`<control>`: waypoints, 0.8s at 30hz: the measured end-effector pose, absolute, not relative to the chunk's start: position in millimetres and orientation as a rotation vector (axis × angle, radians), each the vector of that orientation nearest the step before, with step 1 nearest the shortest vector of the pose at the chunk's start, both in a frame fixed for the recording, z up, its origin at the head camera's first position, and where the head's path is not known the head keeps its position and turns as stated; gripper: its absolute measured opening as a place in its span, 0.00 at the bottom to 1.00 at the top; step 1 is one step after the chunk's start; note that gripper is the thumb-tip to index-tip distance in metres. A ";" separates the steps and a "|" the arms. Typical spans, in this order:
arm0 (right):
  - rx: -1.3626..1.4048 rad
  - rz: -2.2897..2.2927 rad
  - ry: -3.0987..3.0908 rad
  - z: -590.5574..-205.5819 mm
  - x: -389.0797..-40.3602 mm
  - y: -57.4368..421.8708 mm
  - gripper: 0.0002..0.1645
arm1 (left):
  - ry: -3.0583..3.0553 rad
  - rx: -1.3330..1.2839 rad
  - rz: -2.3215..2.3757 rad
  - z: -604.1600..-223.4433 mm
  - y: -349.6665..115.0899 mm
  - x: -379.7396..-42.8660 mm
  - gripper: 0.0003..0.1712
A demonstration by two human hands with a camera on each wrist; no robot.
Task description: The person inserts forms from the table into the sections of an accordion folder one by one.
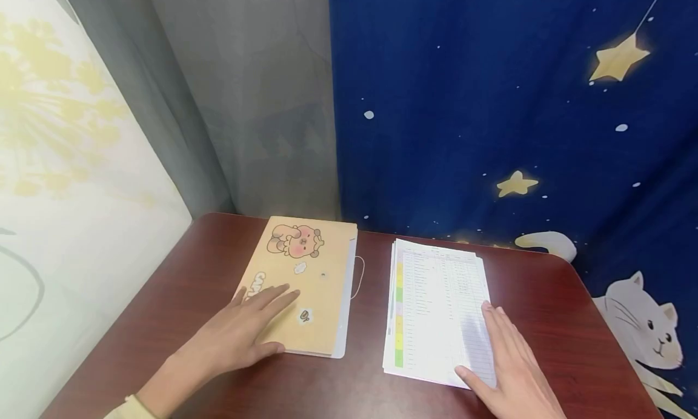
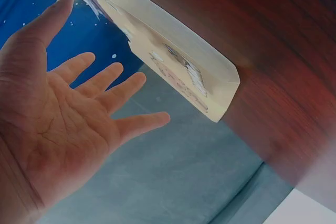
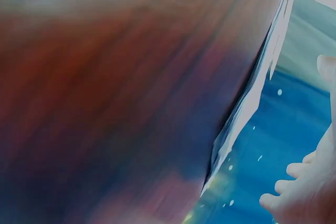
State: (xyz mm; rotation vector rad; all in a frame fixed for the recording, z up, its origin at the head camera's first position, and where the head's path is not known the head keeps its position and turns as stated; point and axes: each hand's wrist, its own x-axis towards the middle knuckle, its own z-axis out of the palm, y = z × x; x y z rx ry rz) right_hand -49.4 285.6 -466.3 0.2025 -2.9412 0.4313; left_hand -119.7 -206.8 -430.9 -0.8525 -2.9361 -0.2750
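Observation:
A tan folder (image 1: 327,286) with a cartoon animal and stickers lies on the left part of the table. Over its lower left corner my left hand (image 1: 240,331) is spread, fingers apart. In the left wrist view the palm of that hand (image 2: 68,129) stands off from the folder (image 2: 173,66) and holds nothing. To the right lies a stack of printed table sheets (image 1: 436,322) with coloured cells down its left side. My right hand (image 1: 515,364) is at the stack's lower right edge with straight fingers, and in the right wrist view the sheets (image 3: 247,108) show edge-on.
The dark red wooden table (image 1: 365,382) carries both piles. A thin elastic cord (image 1: 360,277) loops out from the folder's right side. Behind the table hang a grey curtain (image 1: 262,104) and a blue starry curtain (image 1: 463,104). A pale patterned surface (image 1: 71,164) borders the left.

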 end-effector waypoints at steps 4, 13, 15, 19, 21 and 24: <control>0.254 0.419 -2.954 -465.8 -52.1 277.9 0.73 | -2.945 -0.876 -0.266 -431.2 -204.6 -120.6 0.51; 0.454 0.321 -2.919 -455.6 -61.8 250.5 0.63 | -2.968 -0.897 -0.285 -428.8 -199.5 -123.0 0.49; 0.506 0.296 -2.905 -453.7 -64.5 242.8 0.61 | -2.981 -0.884 -0.287 -427.8 -198.2 -123.3 0.49; 0.605 0.270 -2.835 -450.9 -70.1 228.6 0.60 | -2.974 -0.871 -0.273 -425.1 -196.3 -123.8 0.51; 0.651 0.258 -2.787 -449.9 -73.0 221.9 0.59 | -2.965 -0.882 -0.270 -424.5 -195.2 -124.3 0.51; 0.678 0.236 -2.786 -447.7 -75.7 210.9 0.57 | -2.972 -0.890 -0.270 -424.2 -193.6 -124.8 0.51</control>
